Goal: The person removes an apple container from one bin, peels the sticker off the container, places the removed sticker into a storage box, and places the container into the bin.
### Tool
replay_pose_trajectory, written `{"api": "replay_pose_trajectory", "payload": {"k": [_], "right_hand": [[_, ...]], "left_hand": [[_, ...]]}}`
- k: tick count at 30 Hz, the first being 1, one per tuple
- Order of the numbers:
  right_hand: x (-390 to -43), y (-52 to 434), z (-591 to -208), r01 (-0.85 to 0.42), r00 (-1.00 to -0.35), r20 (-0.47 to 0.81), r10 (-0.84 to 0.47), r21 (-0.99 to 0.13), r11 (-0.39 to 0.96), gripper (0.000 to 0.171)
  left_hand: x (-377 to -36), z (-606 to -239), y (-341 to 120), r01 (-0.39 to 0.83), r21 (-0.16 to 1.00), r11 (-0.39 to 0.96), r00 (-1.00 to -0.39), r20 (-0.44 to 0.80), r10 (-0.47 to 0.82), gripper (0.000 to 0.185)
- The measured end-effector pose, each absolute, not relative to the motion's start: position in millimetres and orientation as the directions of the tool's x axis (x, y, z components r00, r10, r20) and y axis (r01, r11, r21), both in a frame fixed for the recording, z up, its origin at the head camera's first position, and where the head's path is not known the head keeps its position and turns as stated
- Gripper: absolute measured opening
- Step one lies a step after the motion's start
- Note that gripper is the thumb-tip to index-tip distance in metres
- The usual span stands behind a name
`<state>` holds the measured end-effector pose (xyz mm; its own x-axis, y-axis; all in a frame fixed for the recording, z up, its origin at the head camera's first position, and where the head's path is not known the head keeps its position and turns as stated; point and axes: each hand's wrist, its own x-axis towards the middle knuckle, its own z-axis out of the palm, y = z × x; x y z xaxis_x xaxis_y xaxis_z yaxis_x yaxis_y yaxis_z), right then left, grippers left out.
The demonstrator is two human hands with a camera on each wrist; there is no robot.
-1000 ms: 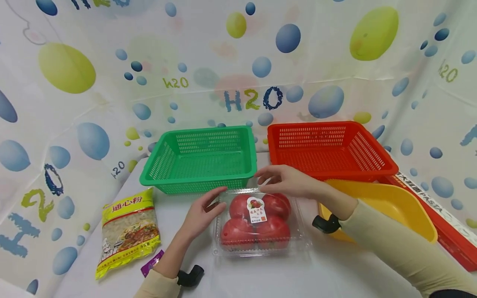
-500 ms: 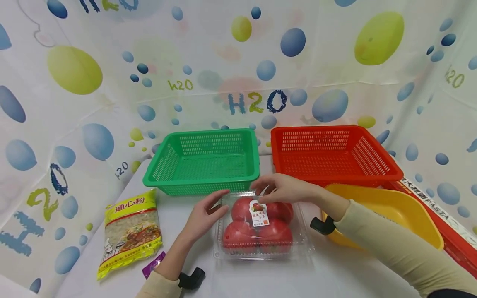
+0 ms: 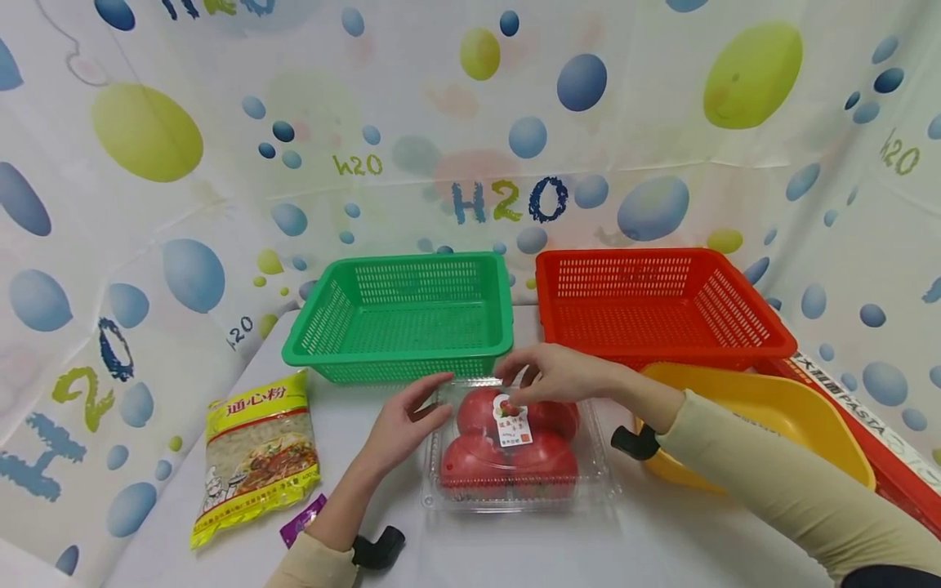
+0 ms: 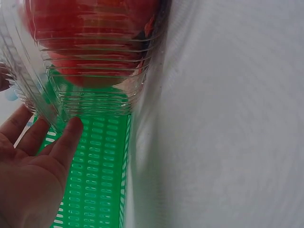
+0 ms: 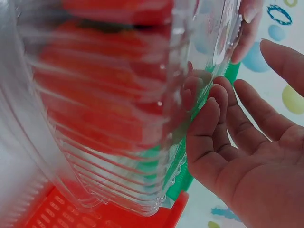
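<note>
A clear plastic clamshell box (image 3: 510,482) with several large red fruits (image 3: 470,461), which look like tomatoes, lies on the white table in the head view. A white label (image 3: 512,420) is on its lid. My left hand (image 3: 400,425) is at the box's far left corner, fingers loosely spread; the left wrist view shows its fingertips (image 4: 73,124) right at the ribbed wall and lid edge. My right hand (image 3: 562,374) reaches over the far edge. In the right wrist view its bent fingers (image 5: 204,126) come close against the lid side, while the thumb stands apart.
A green basket (image 3: 397,365) and a red basket (image 3: 662,353) stand behind the box. To the right are a yellow basin (image 3: 809,425) and a red pasta box (image 3: 912,490). On the left lie a yellow food bag (image 3: 257,457) and a small purple packet (image 3: 301,520).
My right hand has come down from beyond the box onto its far edge, over the lid and near the label. The left hand stays at the left corner. The view has shifted slightly.
</note>
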<state>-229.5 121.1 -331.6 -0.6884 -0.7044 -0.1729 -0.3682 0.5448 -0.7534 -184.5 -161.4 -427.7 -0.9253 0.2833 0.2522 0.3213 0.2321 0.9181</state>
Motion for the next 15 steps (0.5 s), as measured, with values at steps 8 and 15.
{"api": "replay_pose_trajectory", "payload": {"k": [8, 15], "right_hand": [[-225.7, 118.4, -332.3, -0.386, -0.687, -0.184, -0.703, -0.728, 0.567, 0.048], [-227.0, 116.2, -331.8, -0.434, -0.672, -0.171, -0.721, -0.698, 0.57, 0.039]], "left_hand": [[-183.3, -426.2, -160.3, 0.295, 0.925, 0.239, -0.934, 0.226, 0.277, 0.047], [-183.2, -424.6, -160.4, 0.29, 0.928, 0.232, -0.934, 0.221, 0.281, 0.048]]}}
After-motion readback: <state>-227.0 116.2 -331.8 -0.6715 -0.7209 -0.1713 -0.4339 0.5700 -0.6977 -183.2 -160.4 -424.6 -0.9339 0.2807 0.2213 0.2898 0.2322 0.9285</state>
